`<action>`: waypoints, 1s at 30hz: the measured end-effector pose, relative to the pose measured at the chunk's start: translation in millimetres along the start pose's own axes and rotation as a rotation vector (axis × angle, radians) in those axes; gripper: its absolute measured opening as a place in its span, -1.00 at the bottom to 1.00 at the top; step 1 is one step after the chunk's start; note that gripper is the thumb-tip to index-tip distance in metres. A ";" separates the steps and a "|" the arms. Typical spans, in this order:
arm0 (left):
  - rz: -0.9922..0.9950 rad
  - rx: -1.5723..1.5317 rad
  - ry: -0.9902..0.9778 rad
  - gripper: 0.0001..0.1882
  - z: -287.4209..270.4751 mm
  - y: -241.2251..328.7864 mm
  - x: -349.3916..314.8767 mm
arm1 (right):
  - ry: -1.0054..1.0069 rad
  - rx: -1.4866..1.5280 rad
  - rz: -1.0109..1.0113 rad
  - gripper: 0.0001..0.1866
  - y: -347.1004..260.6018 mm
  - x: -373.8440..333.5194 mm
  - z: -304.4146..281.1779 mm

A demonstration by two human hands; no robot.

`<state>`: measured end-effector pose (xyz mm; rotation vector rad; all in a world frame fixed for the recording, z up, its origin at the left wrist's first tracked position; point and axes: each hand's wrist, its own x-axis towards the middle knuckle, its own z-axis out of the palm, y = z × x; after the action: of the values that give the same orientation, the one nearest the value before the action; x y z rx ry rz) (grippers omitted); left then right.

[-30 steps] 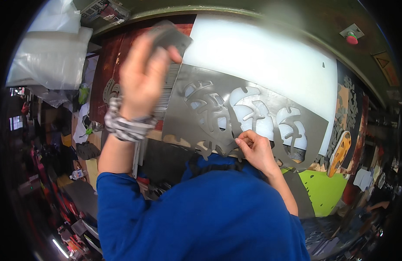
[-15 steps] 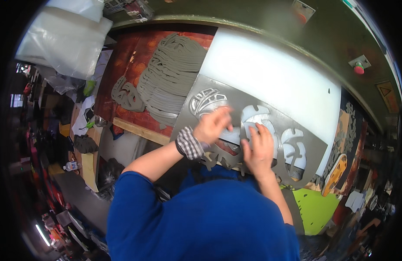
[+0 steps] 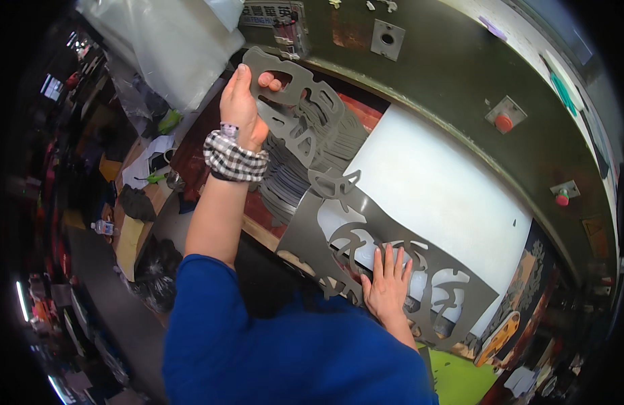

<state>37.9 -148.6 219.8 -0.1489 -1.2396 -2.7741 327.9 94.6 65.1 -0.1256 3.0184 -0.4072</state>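
My left hand [image 3: 240, 108] is raised at the upper left, its thumb and fingers closed on a grey foam cut-out [image 3: 277, 121] with several openings. That piece hangs tilted over a stack of similar grey cut-outs [image 3: 283, 174]. A checked fabric band circles my left wrist. With fingers stretched out, my right hand [image 3: 387, 287] rests flat on a grey foam sheet [image 3: 386, 219] that has large shaped holes. The sheet's left part is bent up, and a loose-looking grey strip [image 3: 332, 183] sticks up at its far left corner. The right palm hides part of one hole.
Under the sheet lies a white board [image 3: 433, 182]. Behind it runs a dark green machine beam [image 3: 433, 81] with a red button [image 3: 504, 122]. An orange spotted shape [image 3: 499, 337] and a yellow-green sheet [image 3: 464, 378] are at the right. Clear plastic [image 3: 167, 50] hangs upper left.
My left hand has lifted a grey foam cut-out from the sheet, up and left over the stack. My right hand has flattened on the sheet. The view has shifted.
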 end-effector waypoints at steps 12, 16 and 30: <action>-0.136 0.316 -0.158 -0.70 -5.6 -52.7 -9.8 | 0.557 0.249 -0.152 -0.55 -1.4 36.5 -58.2; 0.014 0.570 -0.230 -0.61 0.0 -66.1 -34.0 | 0.479 0.128 -0.199 -0.59 -8.1 109.5 -61.5; 0.356 1.643 -0.737 -0.30 -49.4 -120.2 -124.6 | 0.217 0.667 -0.188 -0.91 -12.6 146.5 -43.8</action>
<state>143.3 -99.3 82.3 -1.0423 -2.7089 -0.7219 179.0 80.1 98.6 -0.3270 2.8829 -1.4902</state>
